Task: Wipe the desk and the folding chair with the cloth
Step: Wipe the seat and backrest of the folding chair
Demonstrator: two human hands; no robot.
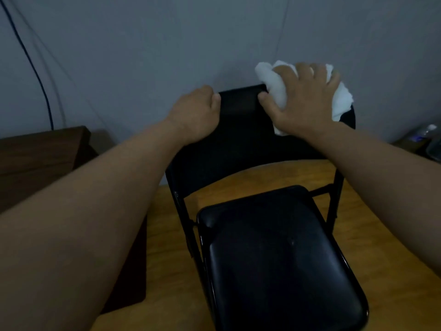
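A black folding chair (281, 254) stands in front of me, its padded seat low in the middle and its backrest (238, 130) against the grey wall. My left hand (195, 115) grips the top left corner of the backrest. My right hand (300, 101) presses a crumpled white cloth (341, 99) onto the top right part of the backrest, fingers spread over it. The dark brown desk (40, 158) sits at the left edge, partly hidden by my left forearm.
The floor (171, 259) under the chair is light brown wood. A dark cable (35, 72) runs down the wall behind the desk. At the far right edge lie a plastic bottle (427, 132) and other small items, blurred.
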